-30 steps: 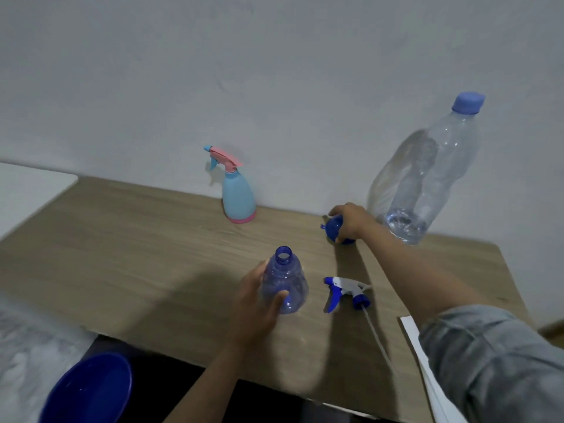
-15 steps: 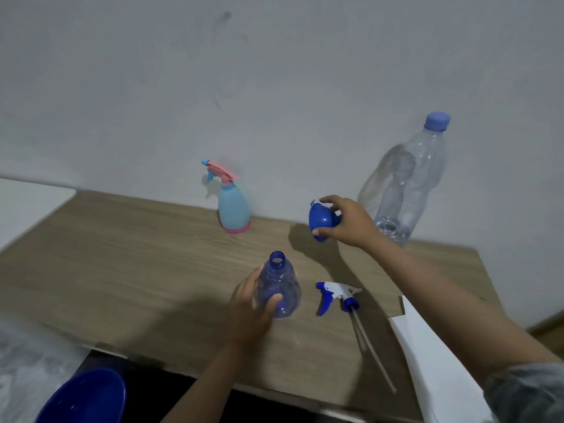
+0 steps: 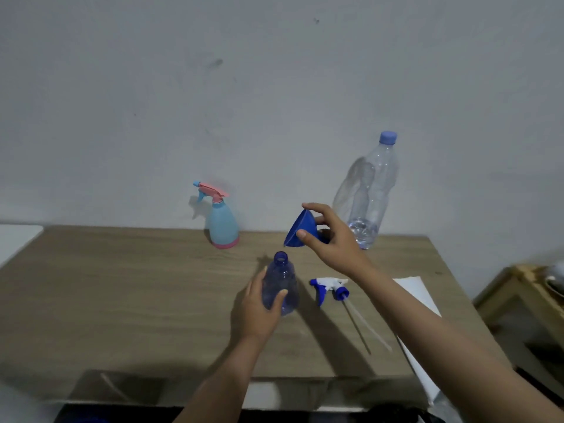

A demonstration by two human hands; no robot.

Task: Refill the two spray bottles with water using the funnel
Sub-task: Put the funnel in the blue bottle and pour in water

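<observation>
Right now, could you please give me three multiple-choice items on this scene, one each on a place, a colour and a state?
1. Where does the loose spray head lie?
A. on the table, right of the blue bottle
B. inside the funnel
C. beside the pink-topped sprayer

2. What colour is the funnel?
A. pink
B. white
C. blue

3. The blue bottle's neck is:
A. capped
B. open
C. holding the funnel

Key: 1 A, it lies on the wood beside that bottle; 2 C, the right hand holds it, plainly blue; 3 B, its mouth shows bare while the left hand grips it.
</observation>
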